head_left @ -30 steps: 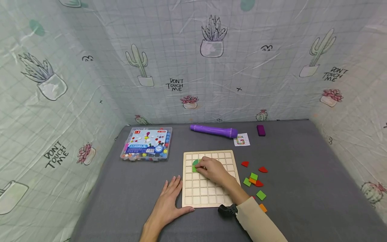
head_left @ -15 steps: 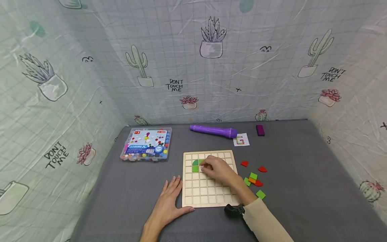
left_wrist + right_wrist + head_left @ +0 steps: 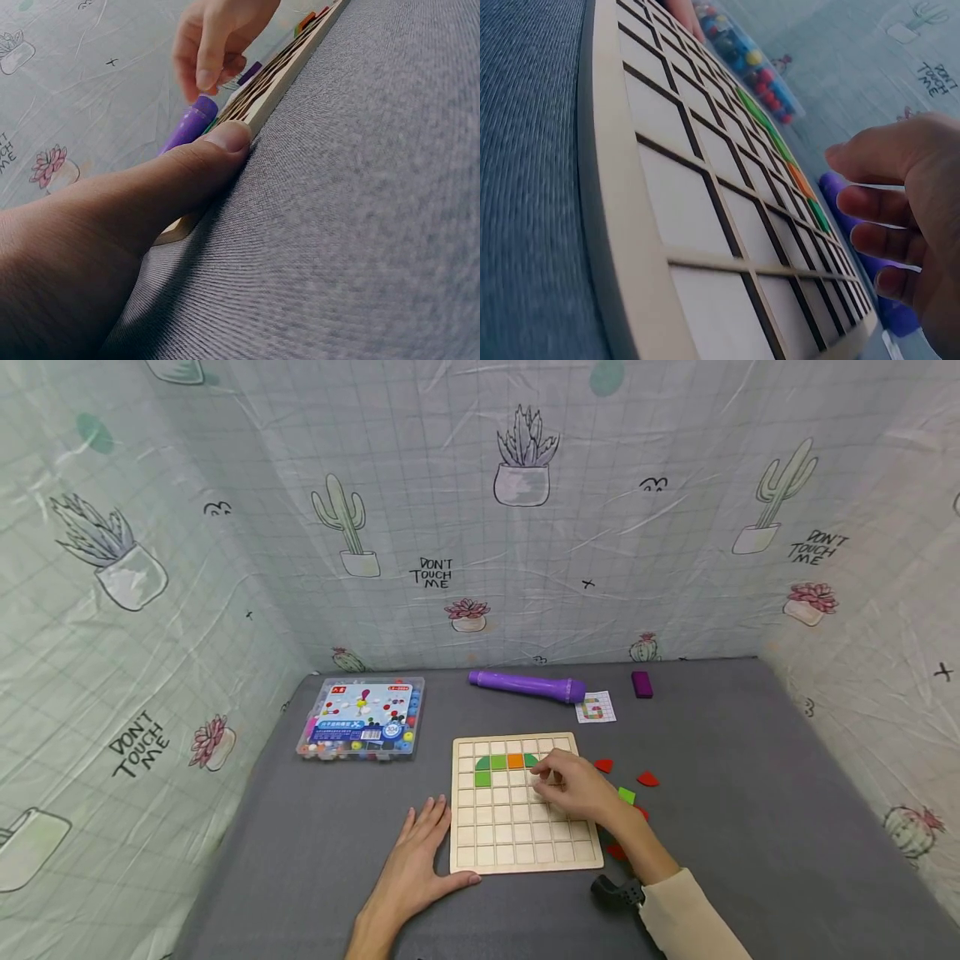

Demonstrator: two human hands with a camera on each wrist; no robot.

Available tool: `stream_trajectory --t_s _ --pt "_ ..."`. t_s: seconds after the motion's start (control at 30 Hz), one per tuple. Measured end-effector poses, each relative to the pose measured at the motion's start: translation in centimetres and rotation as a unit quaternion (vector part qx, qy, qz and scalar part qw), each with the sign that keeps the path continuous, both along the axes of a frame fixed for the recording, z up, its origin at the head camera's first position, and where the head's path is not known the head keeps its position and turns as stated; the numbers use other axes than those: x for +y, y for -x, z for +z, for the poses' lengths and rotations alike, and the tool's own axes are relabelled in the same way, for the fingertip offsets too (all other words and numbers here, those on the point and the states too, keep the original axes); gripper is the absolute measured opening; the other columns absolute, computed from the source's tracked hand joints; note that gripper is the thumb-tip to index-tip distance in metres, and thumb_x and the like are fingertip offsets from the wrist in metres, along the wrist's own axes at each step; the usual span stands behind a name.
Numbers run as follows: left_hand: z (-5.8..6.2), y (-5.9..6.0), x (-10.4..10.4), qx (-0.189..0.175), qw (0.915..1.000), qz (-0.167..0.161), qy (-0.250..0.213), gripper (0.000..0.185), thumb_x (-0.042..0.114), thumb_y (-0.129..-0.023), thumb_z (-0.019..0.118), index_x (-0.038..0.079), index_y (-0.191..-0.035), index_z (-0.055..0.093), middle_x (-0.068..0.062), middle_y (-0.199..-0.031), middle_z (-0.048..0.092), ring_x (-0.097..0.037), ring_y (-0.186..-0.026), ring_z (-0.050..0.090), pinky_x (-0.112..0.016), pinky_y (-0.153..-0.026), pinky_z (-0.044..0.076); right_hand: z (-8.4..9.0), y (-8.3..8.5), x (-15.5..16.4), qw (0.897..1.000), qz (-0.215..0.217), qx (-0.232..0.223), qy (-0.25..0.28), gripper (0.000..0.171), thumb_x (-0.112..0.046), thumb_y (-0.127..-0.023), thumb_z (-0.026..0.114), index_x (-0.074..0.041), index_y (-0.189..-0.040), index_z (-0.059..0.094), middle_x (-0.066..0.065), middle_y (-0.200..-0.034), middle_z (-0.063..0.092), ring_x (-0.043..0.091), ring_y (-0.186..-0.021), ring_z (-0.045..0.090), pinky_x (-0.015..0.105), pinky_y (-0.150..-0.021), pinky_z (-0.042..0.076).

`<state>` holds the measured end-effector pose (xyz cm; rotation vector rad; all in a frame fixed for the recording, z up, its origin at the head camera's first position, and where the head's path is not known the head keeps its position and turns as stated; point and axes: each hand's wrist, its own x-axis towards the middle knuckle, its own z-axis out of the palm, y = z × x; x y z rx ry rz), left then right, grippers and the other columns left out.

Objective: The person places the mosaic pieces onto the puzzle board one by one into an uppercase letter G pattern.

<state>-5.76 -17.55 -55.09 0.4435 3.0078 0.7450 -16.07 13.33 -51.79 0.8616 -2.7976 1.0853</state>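
A wooden grid board [image 3: 502, 857] lies on the grey cloth. In its upper rows sit a dark green rounded piece [image 3: 482, 764], a green square [image 3: 498, 762], another green square [image 3: 483, 779], an orange square [image 3: 515, 761] and a second dark green piece [image 3: 530, 760]. My right hand [image 3: 576, 785] hovers over the board's upper right, beside that last piece. The right wrist view shows its fingers [image 3: 881, 201] loosely bent, thumb apart, holding nothing. My left hand [image 3: 416, 860] lies flat with fingers spread at the board's left side; its thumb [image 3: 202, 161] touches the near edge.
Red pieces [image 3: 647, 779] and a green square [image 3: 626, 795] lie right of the board, partly behind the right arm. Farther back are a clear box of beads [image 3: 360, 718], a purple tube with a wider end [image 3: 525, 685], a pattern card [image 3: 596, 707] and a purple block [image 3: 642, 684].
My right hand has moved rightward along the upper row, uncovering the green square, the orange square and the second dark green piece. The left hand has stayed in place.
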Motion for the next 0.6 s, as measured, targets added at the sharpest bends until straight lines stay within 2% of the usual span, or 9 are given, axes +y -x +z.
stream_trajectory --t_s 0.37,0.6 --pt "0.0 0.0 0.1 -0.001 1.0 -0.002 -0.003 0.112 0.082 -0.072 0.065 0.012 -0.156 0.037 -0.006 -0.165 0.03 -0.025 -0.155 0.023 -0.047 -0.131 0.014 -0.3 -1.7 4.6 0.999 -0.036 0.005 0.015 0.015 -0.015 -0.09 0.075 -0.012 -0.105 0.072 -0.008 -0.092 0.063 0.011 -0.077 0.054 0.02 -0.064 0.049" --pt "0.0 0.1 0.1 -0.001 1.0 -0.002 -0.005 0.112 0.079 -0.072 0.068 0.011 -0.156 0.037 -0.006 -0.165 0.03 -0.025 -0.155 0.023 -0.046 -0.131 0.012 -0.6 -3.1 7.4 0.997 -0.072 0.003 0.006 0.016 -0.015 -0.088 0.077 -0.013 -0.104 0.072 -0.011 -0.091 0.061 0.009 -0.079 0.057 0.024 -0.068 0.054"
